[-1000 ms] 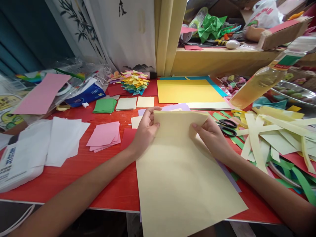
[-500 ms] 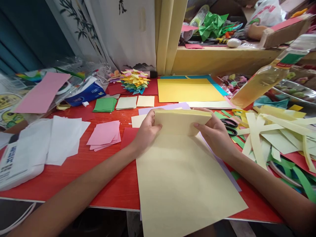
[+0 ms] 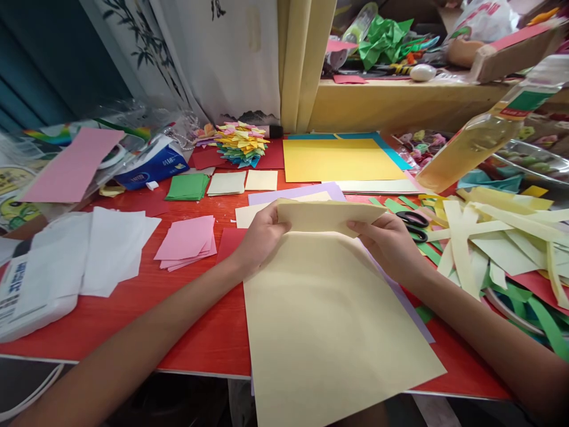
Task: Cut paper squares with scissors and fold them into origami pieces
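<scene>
A folded band of pale yellow paper (image 3: pixel 317 217) is stretched between my two hands. My left hand (image 3: pixel 267 232) pinches its left end, thumb on the near face and fingers behind. At the other end my right hand (image 3: pixel 387 238) grips it the same way. Directly below lies a large pale yellow sheet (image 3: pixel 338 320), its near edge hanging past the table edge. Whether the band is joined to this sheet I cannot tell. Part of a lilac sheet (image 3: pixel 411 311) shows underneath. Black-handled scissors (image 3: pixel 413 226) rest just right of my right hand.
On the red table (image 3: pixel 186 320) sit pink squares (image 3: pixel 185 240), green squares (image 3: pixel 186 187), white sheets (image 3: pixel 118 249) and a yellow sheet (image 3: pixel 342 160). Paper strips (image 3: pixel 462 243) pile up at right, near a tilted bottle (image 3: pixel 480 139). A folded-paper cluster (image 3: pixel 242 142) stands at the back.
The band has tilted in my hands, and its lower edge now stands out more clearly above the large sheet. My right hand has shifted slightly right. The view has moved a little.
</scene>
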### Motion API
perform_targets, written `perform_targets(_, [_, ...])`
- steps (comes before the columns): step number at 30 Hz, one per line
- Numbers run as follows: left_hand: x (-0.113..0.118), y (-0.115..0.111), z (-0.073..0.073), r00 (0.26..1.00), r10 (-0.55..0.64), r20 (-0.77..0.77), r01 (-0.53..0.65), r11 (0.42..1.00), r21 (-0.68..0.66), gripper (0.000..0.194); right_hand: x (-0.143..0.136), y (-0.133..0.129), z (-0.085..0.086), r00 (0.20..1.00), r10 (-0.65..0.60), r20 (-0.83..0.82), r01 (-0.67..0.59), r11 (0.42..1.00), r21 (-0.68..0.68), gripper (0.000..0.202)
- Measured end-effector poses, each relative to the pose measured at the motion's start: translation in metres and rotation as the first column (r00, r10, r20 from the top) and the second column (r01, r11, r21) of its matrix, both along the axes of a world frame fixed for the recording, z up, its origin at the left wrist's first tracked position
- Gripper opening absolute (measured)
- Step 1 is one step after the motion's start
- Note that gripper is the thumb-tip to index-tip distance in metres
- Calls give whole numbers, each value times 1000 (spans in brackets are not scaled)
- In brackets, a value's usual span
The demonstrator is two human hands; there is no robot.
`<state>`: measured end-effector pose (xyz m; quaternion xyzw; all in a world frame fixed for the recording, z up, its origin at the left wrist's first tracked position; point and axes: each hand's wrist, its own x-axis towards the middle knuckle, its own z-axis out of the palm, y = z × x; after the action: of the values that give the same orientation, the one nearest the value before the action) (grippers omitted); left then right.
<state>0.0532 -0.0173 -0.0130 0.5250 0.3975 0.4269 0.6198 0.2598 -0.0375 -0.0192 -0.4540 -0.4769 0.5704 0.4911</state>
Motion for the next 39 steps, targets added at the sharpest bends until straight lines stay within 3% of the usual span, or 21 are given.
perform_targets(6, [2,0,-2,1000,-17,-14,17,1000,1,46,5,2,-7,998,58,2,-57,989,-136,29])
perform_targets(10, [1,2,-3,998,-38,-52,39,999,5,40,4,1,-6,998,57,-17,-59,993,-104,27])
perform_targets(16, [-5,7,10,985,-132,-113,133,991,1,31,4,0,2,999,17,29,-17,1000,15,22])
perform_targets(19, [-3,7,12,968,-180,-177,171,983,-64,31,4,0,4,999,38,17,-37,998,-41,23])
perform_targets(23, [-5,9,14,932,-201,-301,205,979,-20,22,2,2,3,998,50,30,-47,996,-77,30])
perform_targets(25, [-15,12,20,844,-231,-484,273,962,17,18,2,3,4,997,49,54,-45,996,-81,33])
perform_targets(26, [-23,15,25,753,-235,-614,328,944,41,17,2,4,4,997,44,68,-38,996,-86,33])
perform_targets(28, [-44,21,37,558,-78,-826,398,899,184,21,2,5,5,996,28,86,-19,995,-98,33])
perform_targets(29, [-55,25,43,459,-22,-888,419,887,194,24,3,5,5,996,21,85,-13,994,-104,32])
perform_targets(30, [-66,28,47,369,-12,-929,429,889,158,27,3,4,5,997,20,80,-11,994,-113,31])
perform_targets(32, [-84,33,52,217,-108,-970,464,886,5,36,3,4,4,997,34,68,-24,989,-146,27])
perform_targets(35, [-96,38,50,136,-161,-978,466,881,-81,42,3,2,-1,994,85,63,-71,976,-205,26])
perform_targets(39, [-92,37,45,165,-218,-962,469,875,-118,32,4,2,-7,990,132,53,-114,959,-259,35])
